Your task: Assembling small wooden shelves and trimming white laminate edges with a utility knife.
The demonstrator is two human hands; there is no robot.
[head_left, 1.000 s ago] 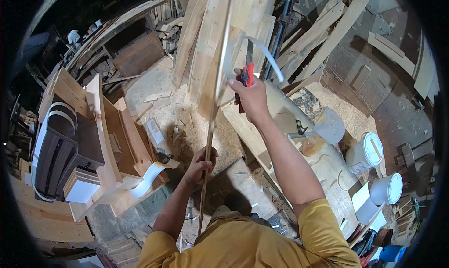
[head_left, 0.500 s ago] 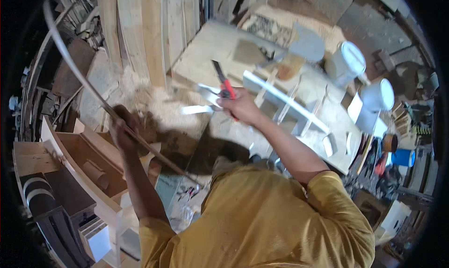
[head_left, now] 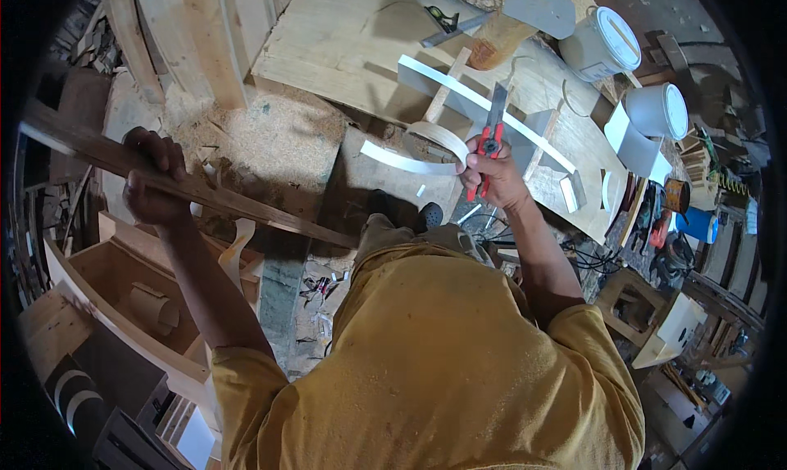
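My left hand is closed around a long, narrow wooden board, which slants from the far left down toward my legs. In my right hand is a red utility knife, its blade pointing away from me. The same hand also pinches a curled white strip, thin and flexible, whose loose end reaches to the left. Both hands are apart, with the right one over the near edge of the workbench.
A white-edged frame piece lies on the bench. White buckets stand at the right. An open curved wooden cabinet is at my lower left. Tall planks lean at the back, above sawdust. Cables lie beside my right arm.
The board has turned and now shows its broad side, with my left hand shifted left. My right hand has moved right with the knife and the strip.
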